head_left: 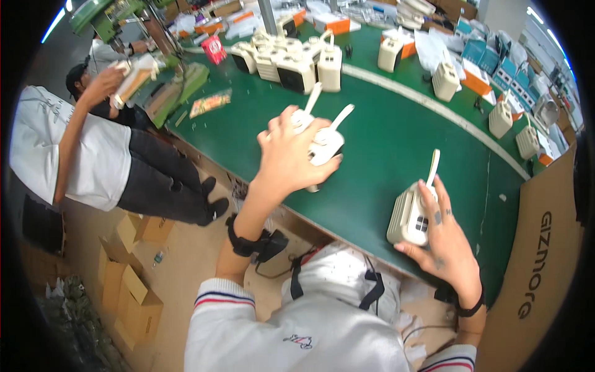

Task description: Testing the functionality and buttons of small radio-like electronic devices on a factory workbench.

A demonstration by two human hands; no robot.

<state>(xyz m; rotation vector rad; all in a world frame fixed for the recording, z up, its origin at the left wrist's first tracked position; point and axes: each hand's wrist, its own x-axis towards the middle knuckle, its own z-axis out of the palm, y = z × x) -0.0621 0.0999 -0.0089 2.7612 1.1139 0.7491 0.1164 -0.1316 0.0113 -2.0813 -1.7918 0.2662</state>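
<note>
My left hand [288, 155] is wrapped over two small cream portable speakers standing close together on the green table. Their strap handles stick up past my fingers, and the nearer speaker [325, 149] shows between thumb and fingers. Much of the farther one is hidden by the hand. Toward the right, another cream speaker [406, 217] with ribbed sides and dark square ports stands near the table's front edge. My right hand [447, 239] holds it from its right side, thumb low and fingers near the upright strap.
A cluster of cream speakers [291, 65] stands at the back of the green table [372, 149]. More speakers and orange-white boxes line the far side beyond a pale strip. A large cardboard box [527, 248] borders the right. A co-worker [80, 149] stands left, holding something pale near a green press.
</note>
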